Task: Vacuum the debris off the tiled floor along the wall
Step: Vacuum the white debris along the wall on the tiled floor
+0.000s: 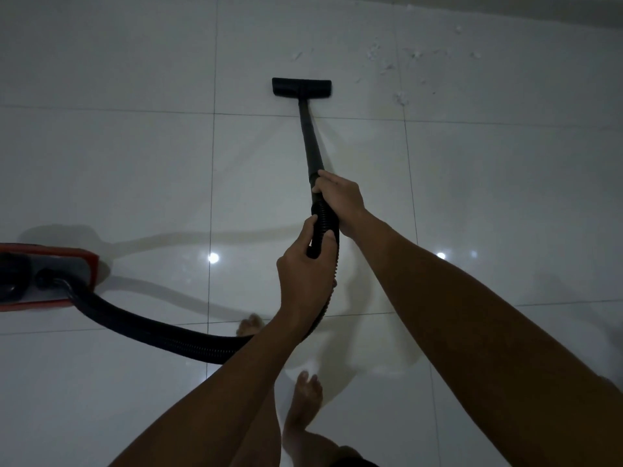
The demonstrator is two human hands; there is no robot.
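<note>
1. Two hands on one tool: right hand (pixel 338 197) wrapped around the upper end of the long black vacuum wand (pixel 309 139); left hand (pixel 305 264) curled around the black ribbed hose (pixel 323 227) just behind.
2. Pointed away toward the wall, long axis nearly straight ahead, tilted slightly left; flat black rectangular floor nozzle (pixel 301 87) set crosswise on the glossy white tiled floor (pixel 135 163).
3. Lay ahead and to the right of the nozzle, near the wall: scattered white debris (pixel 401 97), untouched.
4. Nearer that debris: the right hand; probably called for a sweep rightward and forward.
5. Sat at far left: red vacuum body (pixel 50 278).
</note>
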